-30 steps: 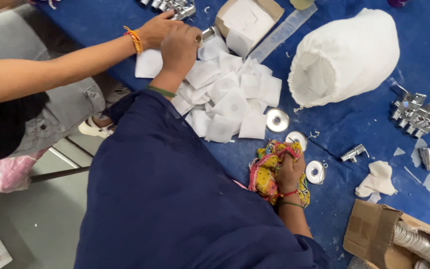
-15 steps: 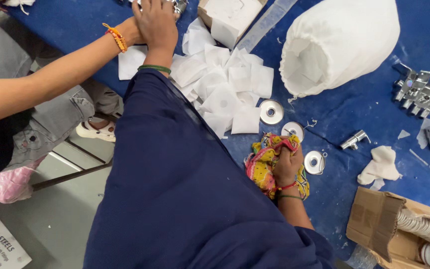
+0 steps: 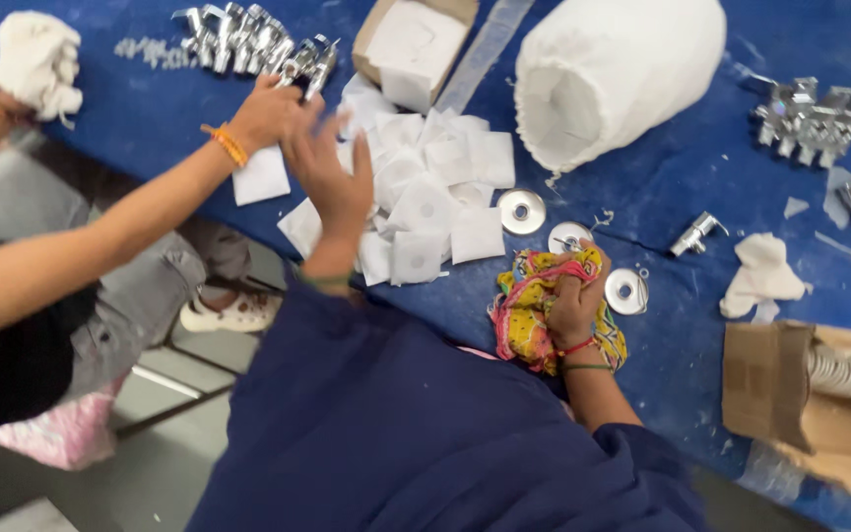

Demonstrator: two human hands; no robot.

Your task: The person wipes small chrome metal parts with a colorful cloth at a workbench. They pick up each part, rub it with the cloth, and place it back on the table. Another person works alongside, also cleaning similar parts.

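My left hand [image 3: 332,182] hovers with fingers spread over a heap of small white pouches [image 3: 435,202] on the blue table cover [image 3: 682,177], holding nothing. My right hand [image 3: 573,300] is clenched on a crumpled yellow and pink cloth [image 3: 524,315] near the table's front edge. A round chrome flange [image 3: 568,236] lies partly under that cloth, and two more flanges [image 3: 521,211] [image 3: 627,292] lie beside it. A co-worker's hand [image 3: 266,113] with an orange wristband reaches from the left, touching a row of chrome taps [image 3: 248,39] just beyond my left hand.
A big white sack [image 3: 622,79] lies open at the back. An open cardboard box [image 3: 416,44] holds white pouches. Chrome fittings [image 3: 810,118] cluster far right, one tap [image 3: 698,233] lies alone, and a torn carton [image 3: 800,384] sits front right. The co-worker's other hand holds white cloth [image 3: 36,59].
My left hand has drawn back from the chrome taps to above the white pouches and spread its fingers. The co-worker's hand stays at the taps. My right hand still grips the cloth.
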